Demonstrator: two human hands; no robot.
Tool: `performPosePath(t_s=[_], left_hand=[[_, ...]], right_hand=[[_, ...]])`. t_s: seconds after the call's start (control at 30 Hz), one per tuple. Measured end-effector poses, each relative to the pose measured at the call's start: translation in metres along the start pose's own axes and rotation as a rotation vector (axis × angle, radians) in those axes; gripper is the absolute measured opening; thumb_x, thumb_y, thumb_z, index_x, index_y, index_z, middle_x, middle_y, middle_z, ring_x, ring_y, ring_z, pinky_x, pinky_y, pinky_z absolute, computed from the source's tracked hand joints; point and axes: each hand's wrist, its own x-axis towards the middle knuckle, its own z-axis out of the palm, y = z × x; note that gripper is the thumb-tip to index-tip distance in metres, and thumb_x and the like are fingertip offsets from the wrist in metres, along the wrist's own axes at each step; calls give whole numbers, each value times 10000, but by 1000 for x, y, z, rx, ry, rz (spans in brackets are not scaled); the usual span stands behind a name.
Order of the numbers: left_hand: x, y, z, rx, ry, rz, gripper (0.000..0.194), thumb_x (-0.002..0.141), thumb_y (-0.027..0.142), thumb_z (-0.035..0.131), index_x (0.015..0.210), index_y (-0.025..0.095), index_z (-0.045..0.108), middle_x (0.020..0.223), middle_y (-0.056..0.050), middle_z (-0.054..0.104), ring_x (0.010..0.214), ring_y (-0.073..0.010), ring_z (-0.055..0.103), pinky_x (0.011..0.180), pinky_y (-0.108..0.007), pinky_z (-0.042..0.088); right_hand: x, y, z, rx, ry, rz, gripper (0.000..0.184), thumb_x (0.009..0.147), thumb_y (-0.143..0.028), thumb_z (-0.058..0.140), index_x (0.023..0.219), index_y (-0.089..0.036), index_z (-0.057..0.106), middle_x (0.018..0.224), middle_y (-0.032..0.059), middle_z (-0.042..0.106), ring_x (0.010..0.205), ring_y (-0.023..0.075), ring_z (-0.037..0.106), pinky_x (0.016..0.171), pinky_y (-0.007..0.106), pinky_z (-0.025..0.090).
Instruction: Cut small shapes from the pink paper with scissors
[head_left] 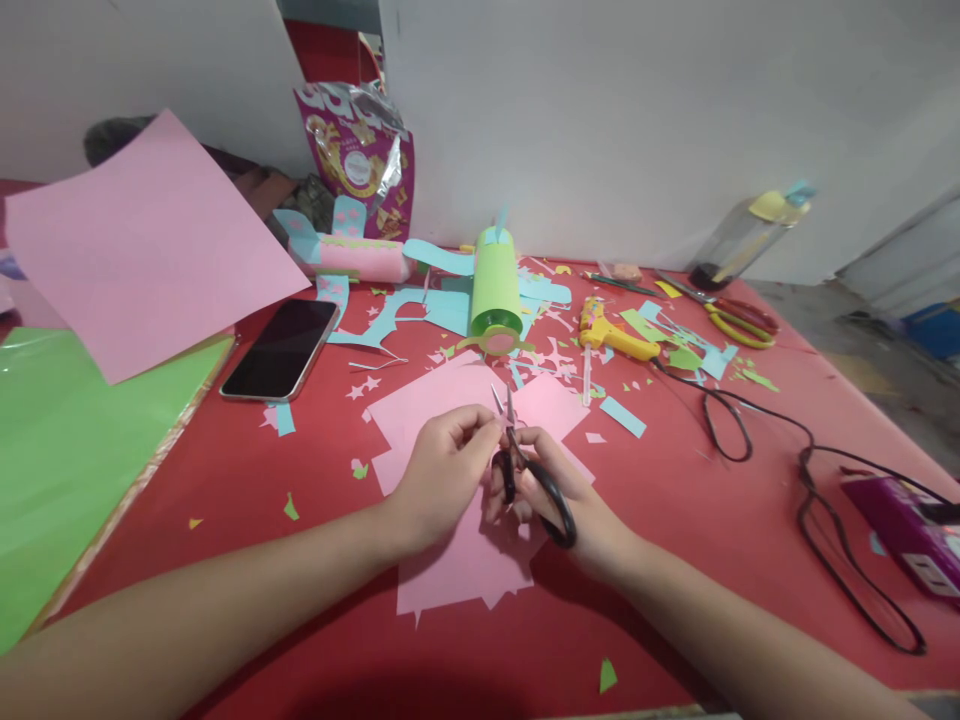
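My right hand [574, 500] is wrapped around a pair of scissors [512, 440] with black handles, their blades slightly apart and pointing away from me. Close beside the blades, my left hand [450, 465] is closed in a pinch on what looks like a small piece of pink paper [501, 424], mostly covered by the fingers. Beneath both hands lie overlapping sheets of pink paper [465, 580] with ragged cut edges. Just beyond them is a green paper-wrapped bottle [495, 285] with blue and pink paper parts attached.
A phone [281, 350], a large pink sheet [150, 240] and green sheets [90, 450] are on the left. On the right are a yellow glue gun [619, 335] with a looping cord, larger scissors [739, 320], a clear bottle [742, 240] and a purple power strip [904, 530]. Scraps litter the red table [285, 630].
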Motion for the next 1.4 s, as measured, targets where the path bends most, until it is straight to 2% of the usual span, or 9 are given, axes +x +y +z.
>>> performPosePath(t_s=[0.23,0.4,0.57,0.7,0.83,0.93,1.1,1.27,1.4], left_hand=[[-3,-1,1,122,-9,19,202,788,265,383,608,178,410,369,86,403,270,-65,416,302,-177,302],[-1,5,0,237,96,110,231,768,249,402,550,174,378,367,82,366,304,-43,368,342,-172,289],[4,6,-6,253,175,116,187,762,249,409,591,172,413,404,82,340,339,-41,333,363,-171,277],[5,3,-6,265,107,99,187,773,266,401,615,168,421,453,74,326,388,-48,333,392,-170,296],[1,-2,-3,416,8,149,205,777,241,384,602,153,442,552,35,430,515,-75,411,495,-191,352],[-2,-3,-1,560,-64,185,214,784,240,374,639,140,494,617,4,506,601,-105,465,573,-215,372],[-5,-4,1,639,-119,169,242,796,258,354,662,134,513,612,-5,520,585,-111,468,570,-221,368],[-4,-5,1,627,-137,152,227,791,239,348,652,140,498,619,-4,521,593,-112,473,574,-219,371],[0,-6,-3,653,-173,150,199,759,181,352,614,146,484,592,5,512,578,-108,469,563,-216,368]], right_hand=[[0,2,-2,42,-63,-15,300,751,-435,499,883,-234,321,610,-56,480,480,73,506,475,202,398],[0,3,0,157,-84,23,319,729,-439,528,880,-237,335,694,-34,486,501,79,514,470,225,418],[1,1,3,238,-11,57,299,714,-400,563,834,-232,347,673,-40,462,563,103,526,490,238,416],[2,-1,3,191,149,60,328,673,-315,625,827,-239,345,662,-58,462,518,76,507,477,207,389],[5,-3,0,199,355,-50,381,603,-221,668,820,-256,357,670,-66,453,574,88,511,520,220,425],[6,-5,0,181,444,-134,378,574,-157,666,791,-253,372,687,-71,453,582,74,489,560,220,440],[6,-7,-1,113,455,-179,357,588,-104,631,786,-249,373,656,-81,443,537,60,472,501,191,422],[7,-8,-7,37,405,-133,358,605,-120,616,809,-251,353,666,-79,439,469,54,457,391,171,371],[9,-10,-13,-44,358,-84,359,602,-117,620,819,-237,359,668,-74,436,489,55,469,427,179,384]])
